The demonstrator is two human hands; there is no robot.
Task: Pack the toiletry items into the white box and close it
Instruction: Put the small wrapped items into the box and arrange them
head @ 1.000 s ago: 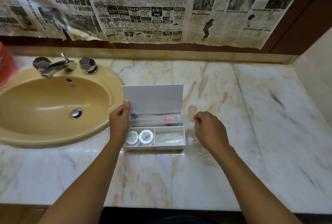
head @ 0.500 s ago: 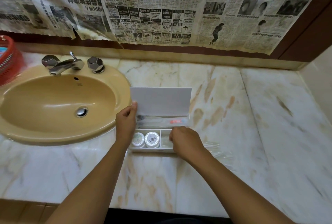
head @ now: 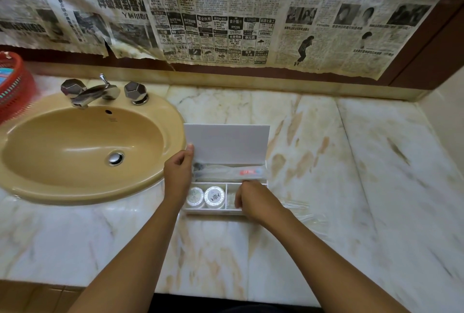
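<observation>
The white box [head: 208,211] sits open on the marble counter just right of the sink, its lid [head: 227,143] standing upright. A wrapped toothbrush with a red-marked tube [head: 231,172] lies in the long rear compartment. Two round white containers [head: 204,197] fill the front left compartment. My left hand [head: 177,177] grips the box's left side, thumb against the lid. My right hand [head: 256,202] is curled over the front right compartment, pinching a clear plastic packet [head: 298,208] that trails right onto the counter. What lies in that compartment is hidden.
A yellow sink [head: 173,122] with a chrome faucet [head: 93,92] lies to the left. A red basket [head: 15,86] stands at the far left edge. Newspaper covers the back wall. Marble counter [head: 376,162] stretches right to a side wall.
My right hand has moved left from the counter beside the box to over the front right compartment, carrying the clear plastic packet. The left hand has stayed on the box.
</observation>
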